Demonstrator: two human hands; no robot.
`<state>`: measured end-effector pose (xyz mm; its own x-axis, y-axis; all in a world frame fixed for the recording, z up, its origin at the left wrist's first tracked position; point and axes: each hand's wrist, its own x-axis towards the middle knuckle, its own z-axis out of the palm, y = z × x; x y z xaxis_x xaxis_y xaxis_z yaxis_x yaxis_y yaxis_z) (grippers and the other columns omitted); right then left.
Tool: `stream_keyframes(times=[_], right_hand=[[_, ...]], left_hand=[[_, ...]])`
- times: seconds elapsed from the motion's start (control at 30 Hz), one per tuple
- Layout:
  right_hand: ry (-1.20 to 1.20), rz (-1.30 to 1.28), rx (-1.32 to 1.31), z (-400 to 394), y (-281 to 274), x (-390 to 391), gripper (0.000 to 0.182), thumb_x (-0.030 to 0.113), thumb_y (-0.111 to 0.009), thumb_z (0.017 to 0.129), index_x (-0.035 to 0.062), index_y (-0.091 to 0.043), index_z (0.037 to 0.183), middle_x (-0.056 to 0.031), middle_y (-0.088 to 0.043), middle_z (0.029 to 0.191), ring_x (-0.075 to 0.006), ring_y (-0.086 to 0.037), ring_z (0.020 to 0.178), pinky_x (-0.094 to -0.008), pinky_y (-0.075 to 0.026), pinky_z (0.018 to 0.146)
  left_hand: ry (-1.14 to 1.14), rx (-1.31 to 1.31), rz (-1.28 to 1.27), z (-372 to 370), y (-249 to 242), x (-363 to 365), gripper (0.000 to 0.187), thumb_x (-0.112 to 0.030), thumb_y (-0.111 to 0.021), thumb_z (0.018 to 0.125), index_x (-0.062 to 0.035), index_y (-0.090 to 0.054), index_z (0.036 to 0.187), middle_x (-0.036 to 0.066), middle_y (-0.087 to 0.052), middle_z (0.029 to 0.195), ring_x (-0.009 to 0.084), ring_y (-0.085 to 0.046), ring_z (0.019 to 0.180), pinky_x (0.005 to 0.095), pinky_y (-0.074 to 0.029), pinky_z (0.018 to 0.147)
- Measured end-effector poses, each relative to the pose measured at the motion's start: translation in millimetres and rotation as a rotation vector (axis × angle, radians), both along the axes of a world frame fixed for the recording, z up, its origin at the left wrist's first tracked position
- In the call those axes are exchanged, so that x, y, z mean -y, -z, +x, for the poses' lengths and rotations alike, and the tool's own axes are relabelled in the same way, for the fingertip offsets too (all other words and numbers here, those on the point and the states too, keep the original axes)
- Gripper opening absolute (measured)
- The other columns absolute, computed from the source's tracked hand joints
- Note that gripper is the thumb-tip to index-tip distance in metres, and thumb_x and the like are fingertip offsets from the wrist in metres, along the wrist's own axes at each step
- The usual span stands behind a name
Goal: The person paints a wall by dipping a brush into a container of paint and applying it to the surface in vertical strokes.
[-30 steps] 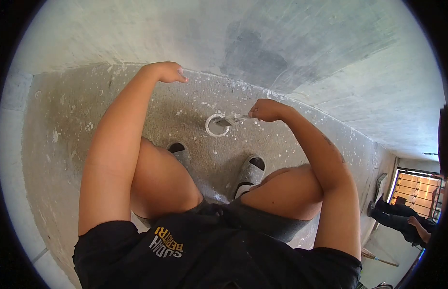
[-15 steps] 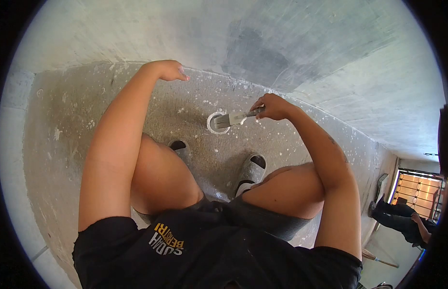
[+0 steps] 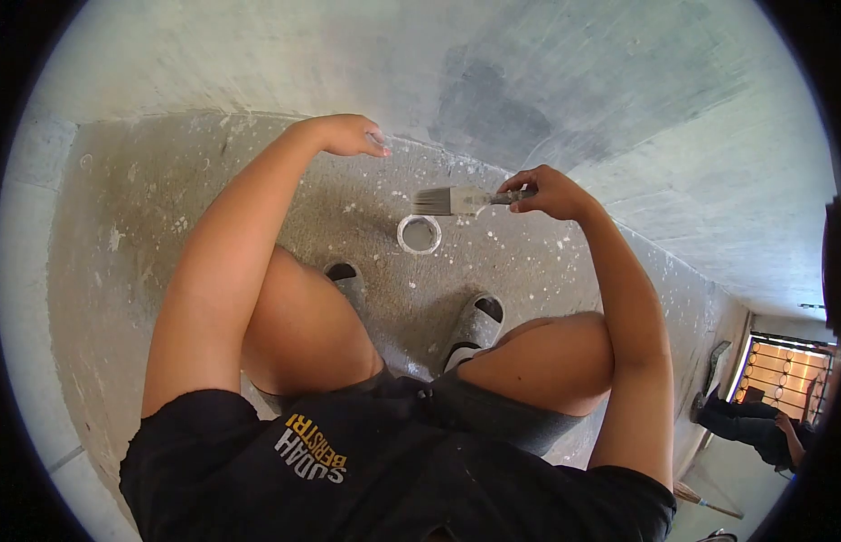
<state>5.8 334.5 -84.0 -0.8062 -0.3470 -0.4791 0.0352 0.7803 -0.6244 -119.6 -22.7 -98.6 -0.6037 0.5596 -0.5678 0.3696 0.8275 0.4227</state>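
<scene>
My right hand (image 3: 554,193) is closed around the dark handle of a flat paintbrush (image 3: 461,200), whose bristles point left. The brush hangs just above a small round paint pot (image 3: 403,242) with a white-smeared rim and greyish paint inside. Apart from the pot, my left hand (image 3: 353,135) hovers near the foot of the wall with its fingers loosely bent and apart. A pale patch shows at those fingers, and nothing held can be made out there.
A grey-white wall (image 3: 601,90) with a darker patch (image 3: 497,104) rises ahead. White spots speckle the concrete floor (image 3: 168,235). My sandals (image 3: 475,327) stand near the pot. At far right are a person in dark clothes (image 3: 755,425), a broom (image 3: 710,502) and a barred window (image 3: 782,375).
The paintbrush has come up out of the pot, its bristles now above the rim. My right hand has shifted right. My left hand has moved slightly right.
</scene>
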Motion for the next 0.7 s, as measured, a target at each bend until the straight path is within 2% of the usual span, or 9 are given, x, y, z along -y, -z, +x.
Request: stream_keyframes(times=[0.07, 0.2, 0.27, 0.5, 0.63, 0.7], right_hand=[[0.01, -0.071, 0.01, 0, -4, -8, 0.039, 0.014, -0.076, 0.072, 0.0098, -0.07, 0.11, -0.0085, -0.069, 0.091, -0.0174, -0.06, 0.083, -0.0318, -0.046, 0.079], [0.06, -0.243, 0.054, 3, -18, -18, 0.04, 0.01, -0.076, 0.071, 0.0039, -0.069, 0.11, -0.008, -0.07, 0.096, -0.0169, -0.06, 0.086, -0.0302, -0.045, 0.082], [0.077, -0.274, 0.058, 6, -24, -19, 0.04, 0.009, -0.076, 0.07, 0.0027, -0.069, 0.109, -0.0084, -0.07, 0.096, -0.0172, -0.061, 0.087, -0.03, -0.045, 0.083], [0.05, -0.274, 0.088, 7, -31, -19, 0.04, 0.005, -0.075, 0.068, 0.0012, -0.07, 0.108, -0.009, -0.07, 0.095, -0.0176, -0.061, 0.088, -0.0294, -0.044, 0.085], [0.06, -0.328, 0.098, 7, -31, -18, 0.04, 0.004, -0.075, 0.068, 0.0006, -0.07, 0.107, -0.0089, -0.07, 0.094, -0.017, -0.061, 0.087, -0.0295, -0.045, 0.085], [0.06, -0.325, 0.083, 7, -33, -15, 0.036, 0.0, -0.076, 0.066, -0.0012, -0.07, 0.101, -0.006, -0.067, 0.089, -0.0154, -0.06, 0.082, -0.0301, -0.047, 0.08]], left_hand=[[-0.022, 0.151, 0.128, 8, -11, -14, 0.065, -0.052, -0.062, 0.086, -0.0056, -0.052, 0.131, 0.015, -0.062, 0.122, 0.0253, -0.062, 0.104, 0.0375, -0.047, 0.091], [0.003, 0.311, 0.256, 21, -25, -37, 0.062, -0.05, -0.063, 0.086, -0.0072, -0.054, 0.13, 0.013, -0.063, 0.12, 0.024, -0.062, 0.106, 0.0381, -0.045, 0.092], [0.005, 0.417, 0.306, 29, -31, -47, 0.064, -0.05, -0.068, 0.082, -0.0086, -0.055, 0.129, 0.013, -0.064, 0.118, 0.0242, -0.061, 0.108, 0.0382, -0.043, 0.094], [0.153, 0.367, 0.368, 43, -47, -68, 0.073, -0.05, -0.078, 0.072, -0.0114, -0.055, 0.13, 0.02, -0.064, 0.115, 0.0285, -0.06, 0.111, 0.039, -0.041, 0.098], [0.165, 0.337, 0.354, 45, -46, -71, 0.073, -0.042, -0.082, 0.069, -0.0122, -0.055, 0.13, 0.023, -0.065, 0.11, 0.0283, -0.061, 0.108, 0.0388, -0.044, 0.095], [0.163, 0.332, 0.357, 47, -47, -72, 0.073, -0.039, -0.084, 0.068, -0.012, -0.055, 0.13, 0.023, -0.066, 0.108, 0.0279, -0.062, 0.107, 0.0385, -0.044, 0.093]])
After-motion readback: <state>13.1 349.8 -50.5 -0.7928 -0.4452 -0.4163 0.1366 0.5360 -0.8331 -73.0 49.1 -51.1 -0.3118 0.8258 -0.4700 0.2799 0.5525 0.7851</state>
